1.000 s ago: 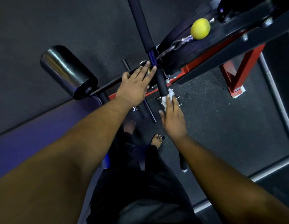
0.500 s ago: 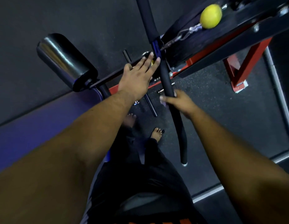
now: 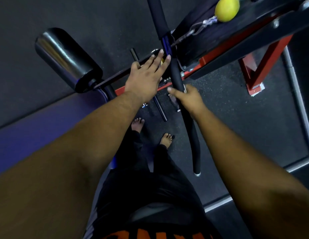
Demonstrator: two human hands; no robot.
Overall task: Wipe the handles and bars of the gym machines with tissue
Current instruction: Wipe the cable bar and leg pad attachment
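Foam covers the long black padded bar (image 3: 177, 80), whose long axis runs from the top of the view, slightly left of centre, down and a little to the right, ending in a silver cap just beyond the person's right foot (image 3: 166, 140). Taking that bar as the landmark, the right hand (image 3: 188, 99) wraps it about midway along, grip closed around the padding, thumb crossing to the bar's left side; a sliver of white tissue (image 3: 185, 88) shows at the upper edge of that hand, pressed against the bar. The left hand (image 3: 146, 78) lies just left of the bar, fingers straight and spread, fingertips reaching toward the blue strap (image 3: 166, 44) that wraps the bar above the right hand; it holds nothing. Farther left of the bar sits a shiny black cylindrical roller pad (image 3: 67, 61), tilted with its end cap facing down-right. Right of the bar, the black and red steel machine frame (image 3: 219, 56) slants upward, and a yellow rounded knob (image 3: 227, 8) rests near its top. Below the bar lies dark speckled rubber floor (image 3: 236, 118).
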